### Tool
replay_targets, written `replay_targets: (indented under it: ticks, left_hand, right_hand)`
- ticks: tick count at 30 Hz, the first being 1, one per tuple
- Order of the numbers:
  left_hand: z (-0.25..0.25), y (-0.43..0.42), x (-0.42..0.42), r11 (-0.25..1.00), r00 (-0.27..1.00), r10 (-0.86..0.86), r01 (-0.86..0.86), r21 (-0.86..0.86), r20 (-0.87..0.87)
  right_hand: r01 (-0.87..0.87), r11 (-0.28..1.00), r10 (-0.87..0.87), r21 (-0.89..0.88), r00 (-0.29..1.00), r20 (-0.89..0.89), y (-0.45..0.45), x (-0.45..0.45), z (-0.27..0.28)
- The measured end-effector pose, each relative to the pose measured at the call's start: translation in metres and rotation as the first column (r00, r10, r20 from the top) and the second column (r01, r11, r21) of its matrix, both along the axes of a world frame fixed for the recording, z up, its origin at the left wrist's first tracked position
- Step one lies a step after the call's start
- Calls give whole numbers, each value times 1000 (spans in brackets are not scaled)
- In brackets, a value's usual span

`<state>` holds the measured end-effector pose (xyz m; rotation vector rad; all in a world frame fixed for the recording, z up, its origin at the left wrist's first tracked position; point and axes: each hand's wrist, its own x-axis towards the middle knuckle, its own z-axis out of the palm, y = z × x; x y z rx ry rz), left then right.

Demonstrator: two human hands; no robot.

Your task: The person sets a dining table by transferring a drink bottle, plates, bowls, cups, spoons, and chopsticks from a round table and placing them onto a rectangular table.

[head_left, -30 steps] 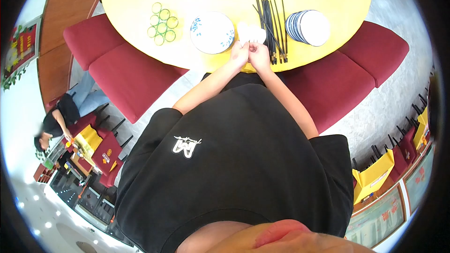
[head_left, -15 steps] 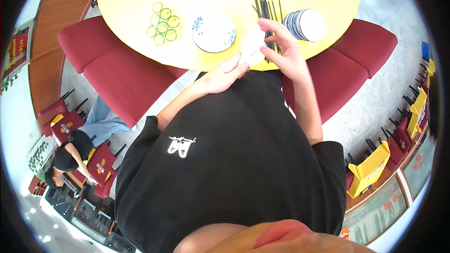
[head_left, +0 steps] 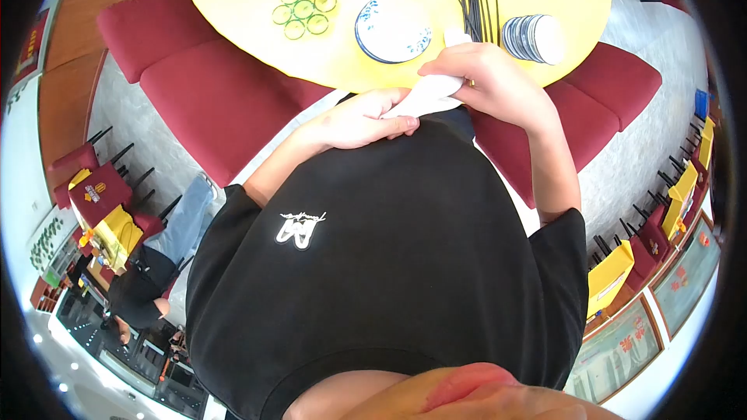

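With the dial centred on the white napkin (head_left: 426, 98), paper or cloth I cannot tell, another person (head_left: 144, 292) is at eight o'clock, well apart from the bench (head_left: 334, 56). At ten o'clock the glasses (head_left: 303, 8) stand rim to rim, probably to save room. Between eight and nine o'clock the left hand (head_left: 359, 118) pinches the napkin's lower end between thumb and fingers, and at eleven the patterned plates (head_left: 394, 29) are piled, presumably to keep them compact. The napkin itself hangs between both hands, just in front of the black shirt, gripped at either end perhaps because it is limp. At one o'clock the chopsticks (head_left: 471, 15) lie roughly side by side, likely so that they lift easily. At two the right hand (head_left: 492, 76) curls its fingers around the napkin's upper end, its thumb mostly hidden; beyond it the bowls (head_left: 548, 39) nest in a pile, seemingly for tidiness. Counted leftward to rightward: one other person, eight glasses, one plate pile, one held napkin, chopsticks too bunched to number, one bowl pile with layers too fine to count.
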<state>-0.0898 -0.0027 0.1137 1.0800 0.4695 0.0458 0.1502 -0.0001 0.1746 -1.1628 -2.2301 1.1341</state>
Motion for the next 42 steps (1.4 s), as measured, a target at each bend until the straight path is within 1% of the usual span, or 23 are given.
replay_targets:
  ticks: [3, 5, 7, 10, 11, 13, 15, 16, 17, 19, 21, 23, 26, 28, 30, 31, 33, 34, 35, 37, 39, 40, 42]
  left_hand:
    - [9, 2, -8, 996, 1000, 1, 1, -94, 15]
    - [8, 2, -14, 998, 1000, 1, 0, -68, 10]
    - [3, -1, -20, 999, 1000, 5, -5, -48, 3]
    - [-12, -6, -28, 992, 991, 110, -105, -70, 74]
    - [-13, -7, -31, 981, 984, 158, -146, -129, 81]
    - [-17, -9, -37, 964, 973, 209, -189, -184, 93]
    - [-23, -10, -41, 864, 926, 359, -284, -415, 115]
    - [-25, -10, -40, 864, 924, 362, -284, -416, 121]
    - [-28, -12, -38, 874, 917, 379, -311, -373, 126]
    - [-19, -15, -31, 882, 908, 395, -332, -334, 141]
    - [4, -17, -26, 903, 898, 413, -382, -196, 150]
    - [-10, -23, -25, 922, 902, 386, -368, -120, 195]
    - [-10, -27, -25, 893, 893, 422, -439, 96, 157]
    - [-6, -27, -27, 912, 903, 407, -409, -19, 134]
    - [-5, -29, -27, 909, 900, 411, -417, 14, 146]
    - [-5, -30, -26, 904, 897, 414, -425, 47, 155]
    - [-8, -33, -24, 905, 897, 413, -424, 41, 160]
    - [-8, -33, -23, 907, 898, 409, -419, 37, 161]
    - [-8, -33, -22, 909, 901, 404, -415, 38, 160]
    - [-6, -33, -19, 941, 919, 338, -337, -39, 204]
    - [-8, -33, -14, 941, 916, 338, -334, -58, 216]
    - [-9, -32, -12, 939, 911, 344, -336, -74, 229]
    - [-5, -30, -8, 942, 914, 333, -316, -109, 233]
  right_hand:
    - [-24, 999, 24, 47, 1000, 9, 2, -11, 6]
    - [-36, 997, 35, 70, 999, 17, 1, -17, 9]
    - [-12, 984, 6, 179, 999, 33, 2, -20, 16]
    - [49, 978, -68, 200, 994, 88, 2, -12, 29]
    - [43, 978, -63, 204, 994, 90, 2, -9, 36]
    - [202, 952, -218, 232, 975, 46, -1, -2, 50]
    - [207, 962, -216, 180, 976, 33, -5, -1, 53]
    - [183, 981, -185, 70, 983, 21, -8, -9, 49]
    - [158, 987, -157, -42, 988, 7, -11, -17, 43]
    - [92, 995, -95, 49, 994, 60, -13, -32, 20]
    - [122, 992, -120, -20, 990, 79, -14, -41, 11]
    - [137, 991, -137, 16, 982, 128, -17, -51, 10]
    - [192, 980, -197, 42, 967, 165, -18, -59, 3]
    - [239, 970, -242, 38, 956, 166, -20, -62, -4]
    - [366, 896, -410, 251, 899, 152, -23, -62, -12]
    - [365, 895, -410, 254, 899, 154, -22, -62, -13]
    - [438, 891, -452, -121, 883, -124, -20, -60, -19]
    - [377, 888, -422, -263, 895, -144, -25, -55, -32]
    - [381, 886, -427, -263, 893, -145, -26, -54, -33]
    - [255, 940, -302, -227, 932, -201, -27, -58, -25]
    - [238, 946, -281, -221, 942, -184, -27, -63, -15]
    - [249, 831, -361, -498, 922, -141, -28, -66, -5]
    - [231, 716, -388, -659, 916, -100, -27, -64, -6]
